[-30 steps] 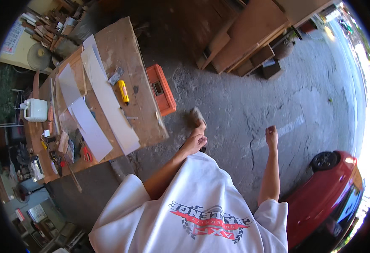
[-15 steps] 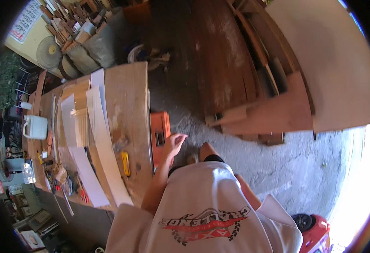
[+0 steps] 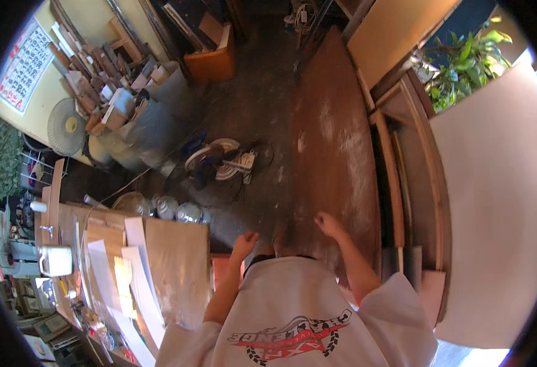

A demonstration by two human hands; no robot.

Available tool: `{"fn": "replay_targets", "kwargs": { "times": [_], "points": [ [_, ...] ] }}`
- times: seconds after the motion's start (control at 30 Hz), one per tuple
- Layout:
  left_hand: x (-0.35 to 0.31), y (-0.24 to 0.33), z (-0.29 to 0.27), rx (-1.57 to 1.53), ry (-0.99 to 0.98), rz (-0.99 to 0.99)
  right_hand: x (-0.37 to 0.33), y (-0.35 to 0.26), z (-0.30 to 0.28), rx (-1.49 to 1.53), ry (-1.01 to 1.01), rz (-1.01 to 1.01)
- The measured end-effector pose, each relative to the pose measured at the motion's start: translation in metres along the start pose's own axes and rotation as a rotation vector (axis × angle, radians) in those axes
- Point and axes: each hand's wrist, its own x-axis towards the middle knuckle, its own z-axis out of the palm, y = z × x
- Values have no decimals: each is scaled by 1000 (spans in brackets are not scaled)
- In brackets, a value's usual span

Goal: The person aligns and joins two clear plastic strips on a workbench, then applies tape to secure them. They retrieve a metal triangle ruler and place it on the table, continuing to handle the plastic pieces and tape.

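Observation:
My left hand (image 3: 244, 244) hangs beside the end of the wooden worktable (image 3: 176, 257), its fingers loosely curled together with nothing in them. An orange-red box (image 3: 221, 269) shows partly behind my left forearm. My right hand (image 3: 328, 224) is out in front of me, closed, with nothing visible in it. In the picture it overlaps the lower part of a large reddish-brown board (image 3: 335, 147), dusty with pale marks; whether the hand touches it I cannot tell. Ahead on the dark floor stands a miter saw (image 3: 219, 160).
Long pale strips (image 3: 143, 287) and a white jug (image 3: 56, 261) lie on the table. Several clear bottles (image 3: 188, 212) stand past its far edge. Wood offcuts (image 3: 106, 85) fill sacks near a fan (image 3: 66, 126). Tall panels (image 3: 488, 214) lean on the right, by a plant (image 3: 467, 67).
I have moved forward; the table and orange-red box sit lower in view, and the saw shows fully. My right hand has come into view. The left still holds nothing.

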Motion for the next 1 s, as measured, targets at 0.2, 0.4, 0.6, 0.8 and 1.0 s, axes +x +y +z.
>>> {"fn": "replay_targets", "kwargs": {
  "times": [0.2, 0.4, 0.6, 0.8, 1.0],
  "points": [
    [111, -75, 7, 137, -103, -206, 197, -166, -151, 196, 166, -305],
    [218, -65, -16, 63, -139, -459, 344, -192, -236, 328, 93, -369],
    [415, 49, -89, -49, -139, -461, 501, -163, -317, 232, 76, -147],
    [637, 224, -178, -583, 122, -208, 623, -125, -361, 170, 103, 30],
    [828, 326, -222, -609, 111, -188, 764, -93, -378, 338, 16, 53]
  ]
}}
